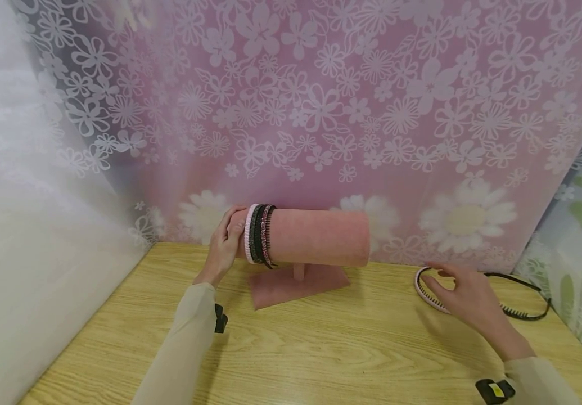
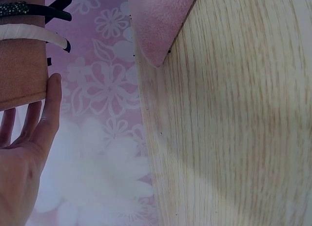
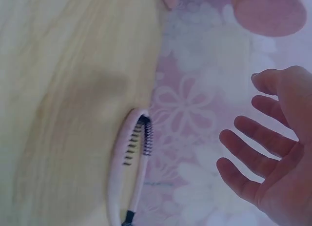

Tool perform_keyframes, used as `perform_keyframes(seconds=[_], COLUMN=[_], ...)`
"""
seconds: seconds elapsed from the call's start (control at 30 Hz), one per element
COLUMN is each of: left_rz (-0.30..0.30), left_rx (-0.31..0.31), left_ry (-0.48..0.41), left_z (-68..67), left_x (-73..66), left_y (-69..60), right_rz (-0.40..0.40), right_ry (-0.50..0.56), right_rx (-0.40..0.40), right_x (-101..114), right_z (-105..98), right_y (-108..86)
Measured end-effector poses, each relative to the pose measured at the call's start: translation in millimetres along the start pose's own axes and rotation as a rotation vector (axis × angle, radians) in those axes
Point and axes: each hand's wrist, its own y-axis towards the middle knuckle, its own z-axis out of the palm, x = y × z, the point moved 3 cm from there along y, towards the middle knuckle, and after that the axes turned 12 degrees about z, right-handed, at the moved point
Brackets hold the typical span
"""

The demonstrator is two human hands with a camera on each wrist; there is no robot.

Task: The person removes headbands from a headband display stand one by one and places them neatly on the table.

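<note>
right hand (image 1: 469, 293) hangs loose-fingered, empty, right of the pink roll (image 1: 321, 237); left hand (image 1: 224, 244) grips its end (pressing down might tip it).

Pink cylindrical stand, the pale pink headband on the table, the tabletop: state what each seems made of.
Pink cylindrical stand: matte, perhaps velvety fabric, from the soft nap on its base.
Pale pink looped headband: smooth-looking though blurred, possibly fabric-covered; its thin, regular black comb teeth suggest plastic.
Yellowish-brown tabletop: wood or wood-print laminate, from its grain lines.
</note>
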Motion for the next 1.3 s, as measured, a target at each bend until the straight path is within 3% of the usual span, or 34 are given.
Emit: perform_keyframes(seconds=[0.07,0.17,0.27,0.47,0.6,0.7,0.97,1.3], left_rz=[0.003,0.008,0.014,0.03,0.029,0.017,0.04,0.06], left_rx=[0.008,0.009,0.007,-0.001,0.001,0.003,-0.023,-0.041], left_ry=[0.004,0.013,0.007,0.0,0.003,0.009,0.002,0.023], left_z=[-1.7,-2.5,-2.8,-2.8,-3.1,-3.5,3.0,4.3], left_x=[-10.8,-15.4,-16.2,-15.5,-14.1,-11.2,31.6,32.7], left_y=[-1.3,-1.7,-1.4,-0.6,-0.9,-1.2,4.5,4.8], right_rz=[-0.014,-0.05,-0.07,-0.053,-0.095,-0.123,-0.126,-0.24], right_ry=[0.007,0.018,0.034,0.072,0.082,0.091,0.186,0.195], right_rx=[-0.023,-0.065,-0.081,-0.034,-0.067,-0.099,-0.069,-0.115], right_x=[7,18,28,43,54,63,87,115], right_z=[-2,-5,-7,-11,-12,-12,-14,-14], right_y=[1.7,4.8,8.0,13.7,17.6,20.4,31.2,47.4])
